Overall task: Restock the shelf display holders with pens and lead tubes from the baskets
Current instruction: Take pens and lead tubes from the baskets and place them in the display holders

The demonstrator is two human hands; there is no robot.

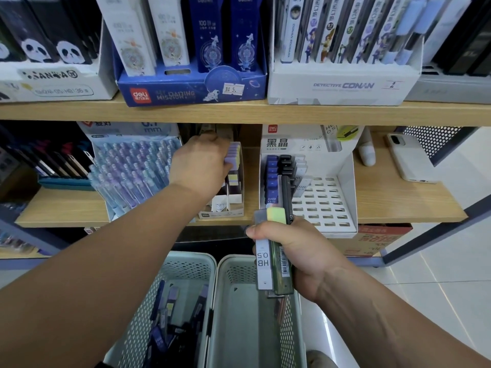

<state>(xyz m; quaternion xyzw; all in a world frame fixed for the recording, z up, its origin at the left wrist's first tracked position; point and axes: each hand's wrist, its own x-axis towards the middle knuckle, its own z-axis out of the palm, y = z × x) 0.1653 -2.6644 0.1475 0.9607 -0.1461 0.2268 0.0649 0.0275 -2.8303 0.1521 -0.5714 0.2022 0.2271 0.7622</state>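
Note:
My left hand (199, 166) reaches into a small white display holder (233, 205) on the lower shelf, its fingers curled round pastel-capped lead tubes (233, 152) in the holder's back rows. My right hand (289, 248) grips a bundle of lead tubes (275, 251) upright in front of the shelf edge: a clear one marked HB 0.5, a dark one with a barcode, one with a yellow-green cap. Below, a left basket (186, 264) holds several dark and purple tubes (172, 333). The right basket (239, 301) shows one or two tubes by its right wall.
A white slotted lead holder (326, 205) with blue and black tubes stands right of my right hand. A box of clear purple pens (132, 171) stands left of my left hand. A phone (409, 158) and a white bottle (368, 150) lie on the shelf's right end. The upper shelf carries pen boxes.

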